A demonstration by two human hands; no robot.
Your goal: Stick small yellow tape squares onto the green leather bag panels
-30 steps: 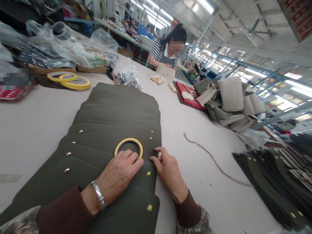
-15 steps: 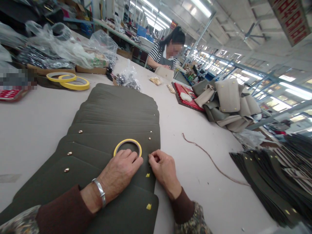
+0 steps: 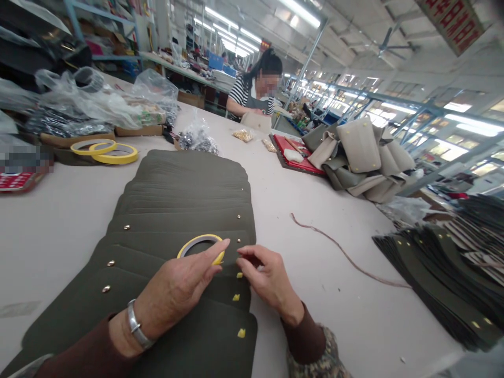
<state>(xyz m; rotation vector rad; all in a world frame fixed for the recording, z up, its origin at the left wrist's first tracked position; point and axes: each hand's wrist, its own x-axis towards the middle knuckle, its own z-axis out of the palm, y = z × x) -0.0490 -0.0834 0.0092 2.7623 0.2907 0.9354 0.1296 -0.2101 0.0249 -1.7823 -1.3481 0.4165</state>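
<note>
A roll of yellow tape (image 3: 200, 241) is in my left hand (image 3: 177, 289), its ring passing between the stretched index finger and the thumb. The other fingers are hidden behind the hand. Across from it, my right hand (image 3: 268, 275) hovers at the right edge of the stack, thumb and index finger slightly apart, nothing visible between them. Beneath both hands, dark green panels (image 3: 189, 194) lie overlapped like steps. Small yellow tape pieces (image 3: 241, 333) stick along their right side, one just below my right fingertips. Gold studs (image 3: 111, 263) show on the left side.
Two yellow tape rolls (image 3: 114, 153) lie at the far left, near plastic bags (image 3: 98, 100). A brown cord (image 3: 338, 252) curves across the table at right. Dark strips (image 3: 433, 278) are stacked beyond it. Beige and green bags (image 3: 360, 144) pile up behind. A person (image 3: 255, 86) works opposite.
A further yellow tape piece now shows on a panel by my right hand. The right thumb and finger have parted, and my left fingers have straightened. The view has tilted slightly upward.
</note>
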